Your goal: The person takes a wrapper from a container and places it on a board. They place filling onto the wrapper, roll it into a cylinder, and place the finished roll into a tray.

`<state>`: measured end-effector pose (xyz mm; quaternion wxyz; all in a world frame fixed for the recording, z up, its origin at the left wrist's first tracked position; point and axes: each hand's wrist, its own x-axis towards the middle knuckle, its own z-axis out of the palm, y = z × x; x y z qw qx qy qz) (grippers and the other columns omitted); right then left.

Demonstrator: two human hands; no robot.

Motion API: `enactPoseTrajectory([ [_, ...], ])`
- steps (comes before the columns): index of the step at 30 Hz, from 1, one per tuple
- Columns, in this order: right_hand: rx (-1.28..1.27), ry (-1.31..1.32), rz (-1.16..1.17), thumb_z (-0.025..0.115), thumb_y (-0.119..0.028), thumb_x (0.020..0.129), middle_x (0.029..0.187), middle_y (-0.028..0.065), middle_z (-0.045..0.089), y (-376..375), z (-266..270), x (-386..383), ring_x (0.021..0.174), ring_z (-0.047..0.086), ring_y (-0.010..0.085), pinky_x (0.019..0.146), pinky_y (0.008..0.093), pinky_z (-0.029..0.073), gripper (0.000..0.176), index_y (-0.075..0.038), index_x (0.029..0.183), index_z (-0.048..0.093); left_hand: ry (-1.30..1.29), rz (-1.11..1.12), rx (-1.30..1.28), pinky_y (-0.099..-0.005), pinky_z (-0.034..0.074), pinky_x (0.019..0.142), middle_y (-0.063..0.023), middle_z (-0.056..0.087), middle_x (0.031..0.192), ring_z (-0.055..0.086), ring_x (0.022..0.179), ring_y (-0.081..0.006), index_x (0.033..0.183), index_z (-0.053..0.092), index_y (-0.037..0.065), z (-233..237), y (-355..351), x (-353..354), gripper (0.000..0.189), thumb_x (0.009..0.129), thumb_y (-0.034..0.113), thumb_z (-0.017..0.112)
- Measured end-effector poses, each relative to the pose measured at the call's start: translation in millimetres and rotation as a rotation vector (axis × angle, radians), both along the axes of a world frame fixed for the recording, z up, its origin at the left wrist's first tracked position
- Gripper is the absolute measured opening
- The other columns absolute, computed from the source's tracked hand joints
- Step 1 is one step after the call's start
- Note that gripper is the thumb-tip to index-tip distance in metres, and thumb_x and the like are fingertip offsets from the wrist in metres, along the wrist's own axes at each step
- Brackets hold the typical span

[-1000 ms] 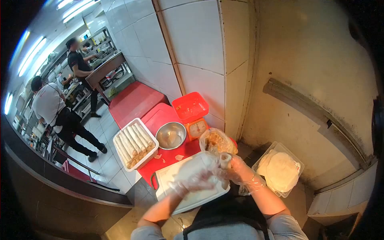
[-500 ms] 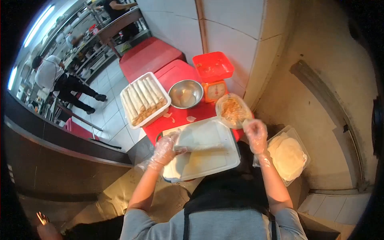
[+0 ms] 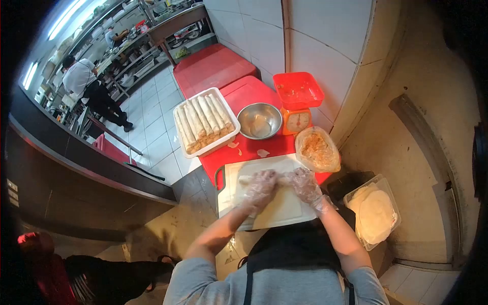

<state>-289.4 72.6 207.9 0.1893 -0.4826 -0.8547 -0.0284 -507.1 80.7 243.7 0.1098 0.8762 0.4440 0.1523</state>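
Both hands wear clear plastic gloves and rest over a white cutting board [image 3: 231, 203]. A pale roll [image 3: 247, 179] lies across the board, its left end showing past my left hand [image 3: 262, 189]. My left hand is closed over the roll's middle part. My right hand [image 3: 304, 185] presses on the roll's right end, fingers bent together. Just beyond the board at the right sits a clear tub of shredded orange filling [image 3: 317, 147]. A white tray [image 3: 237, 127] at the left holds several finished rolls [image 3: 203, 119].
A steel bowl [image 3: 260, 121] and an orange scale [image 3: 297, 120] with a red pan stand behind the board on the red surface [image 3: 249, 91]. A tub of round wrappers [image 3: 375, 211] is at the right. One person [image 3: 81, 79] stands far left; another's legs [image 3: 114, 274] show lower left.
My right hand has moved from beside the filling tub onto the board, next to my left hand. The view has shifted, and a person's legs now show more at lower left.
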Motion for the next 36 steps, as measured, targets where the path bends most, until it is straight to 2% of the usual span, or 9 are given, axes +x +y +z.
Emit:
enactPoseTrajectory([
  [4,-0.007,-0.106,-0.04,0.059,-0.027,0.085,0.104,0.0081,0.061,6.6,-11.4,-1.5,0.101,0.058,0.0255,0.086,0.0447,0.045,0.029,-0.011,0.109,0.064,-0.202,-0.118,0.109,-0.0443,0.052,0.079,-0.0156,0.066,0.105,0.064,0.093,-0.035,0.112,0.068,0.009,-21.2,28.1,-68.9,0.036,0.078,0.02,0.076],
  [6,0.304,-0.025,0.031,0.059,-0.027,0.086,0.104,0.0078,0.061,6.2,-18.7,-20.8,0.102,0.057,0.0259,0.088,0.0455,0.045,0.027,-0.01,0.107,0.063,-0.295,-0.1,0.276,-0.0413,0.054,0.07,-0.0144,0.067,0.095,0.066,0.084,-0.0352,0.107,0.07,0.009,-18.5,21.9,-88.7,0.037,0.073,0.018,0.082],
  [12,0.035,0.165,0.106,0.056,-0.022,0.087,0.1,0.0083,0.062,10.4,-16.9,-110.0,0.098,0.06,0.0258,0.088,0.0419,0.048,0.022,-0.009,0.104,0.063,-0.274,0.016,-0.027,-0.0407,0.054,0.073,-0.0133,0.067,0.099,0.066,0.086,-0.0329,0.108,0.072,0.009,-12.7,13.7,-89.1,0.039,0.071,0.016,0.084],
  [21,-0.003,-0.118,0.081,0.061,-0.021,0.083,0.094,0.0092,0.061,4.3,-2.2,4.8,0.096,0.06,0.027,0.085,0.0414,0.05,0.018,-0.01,0.097,0.065,-0.24,-0.08,0.003,-0.042,0.053,0.079,-0.0152,0.066,0.107,0.065,0.095,-0.0333,0.109,0.071,0.011,-20.5,22.5,-95.6,0.041,0.071,0.017,0.082],
  [24,-0.208,0.079,0.011,0.07,-0.021,0.078,0.098,0.0106,0.062,-3.6,14.1,34.4,0.1,0.06,0.0307,0.088,0.0428,0.049,0.028,-0.007,0.103,0.065,-0.19,-0.089,0.115,-0.0458,0.05,0.089,-0.0173,0.062,0.118,0.061,0.106,-0.0339,0.116,0.066,0.011,-5.4,12.6,-78.6,0.044,0.075,0.021,0.079],
  [27,-0.05,0.228,0.034,0.077,-0.018,0.073,0.103,0.0134,0.063,-12.0,24.0,22.6,0.103,0.059,0.0332,0.092,0.0431,0.048,0.041,-0.006,0.11,0.065,-0.131,-0.14,0.12,-0.049,0.045,0.099,-0.0184,0.056,0.129,0.056,0.117,-0.0348,0.127,0.057,0.009,-18.7,2.6,-43.0,0.045,0.087,0.028,0.069],
  [30,-0.256,0.151,0.039,0.077,-0.019,0.077,0.106,0.0154,0.065,6.8,-10.8,21.2,0.103,0.06,0.037,0.09,0.0437,0.05,0.043,-0.006,0.116,0.064,0.026,-0.133,0.052,-0.0487,0.046,0.097,-0.0187,0.056,0.129,0.056,0.117,-0.0358,0.129,0.054,0.007,-14.8,-1.7,-15.6,0.043,0.094,0.032,0.058],
  [33,-0.232,0.417,-0.036,0.078,-0.018,0.078,0.11,0.0175,0.066,5.9,8.1,17.1,0.104,0.063,0.0377,0.09,0.0435,0.051,0.048,-0.005,0.122,0.062,0.015,-0.076,-0.1,-0.0496,0.046,0.095,-0.0187,0.056,0.124,0.056,0.115,-0.0364,0.128,0.053,0.006,8.3,6.8,-10.6,0.042,0.095,0.032,0.056],
  [36,-0.423,0.595,-0.13,0.073,-0.011,0.083,0.116,0.0151,0.068,-2.4,1.3,31.8,0.104,0.067,0.0273,0.089,0.038,0.053,0.046,-0.002,0.126,0.06,0.015,-0.133,-0.093,-0.0505,0.047,0.09,-0.0179,0.058,0.114,0.057,0.108,-0.0365,0.121,0.055,0.005,0.8,13.6,7.9,0.037,0.094,0.029,0.056],
])
